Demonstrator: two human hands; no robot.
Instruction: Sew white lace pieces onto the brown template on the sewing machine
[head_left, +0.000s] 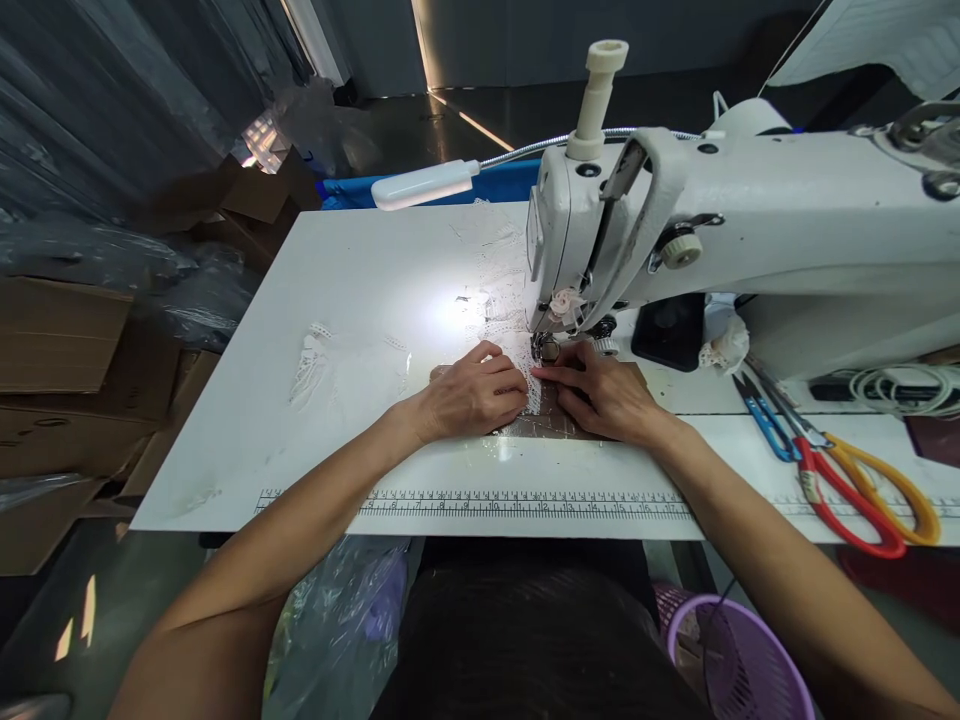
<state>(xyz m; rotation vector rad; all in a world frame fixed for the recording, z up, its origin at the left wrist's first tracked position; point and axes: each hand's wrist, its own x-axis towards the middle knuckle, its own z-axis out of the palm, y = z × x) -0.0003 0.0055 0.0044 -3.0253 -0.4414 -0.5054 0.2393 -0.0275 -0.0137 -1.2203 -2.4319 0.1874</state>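
A strip of white lace (533,398) lies under the presser foot (545,347) of a white sewing machine (645,220). My left hand (474,395) is at the strip's left side, its fingers curled down and closed at the lace edge; the fingertips are partly hidden. On the right, my right hand (604,392) rests beside the foot, index finger stretched to the lace and thumb apart from it. Beneath both hands is a brownish, shiny plate (551,425). More lace trails behind the foot on the white table.
A small lace scrap (311,365) lies to the left. Blue snips (772,425), red-handled scissors (847,500) and yellow-handled scissors (896,485) lie right. A white lamp (426,185) hangs over the table. A printed ruler (487,503) runs along the front edge; a purple basket (739,640) stands below.
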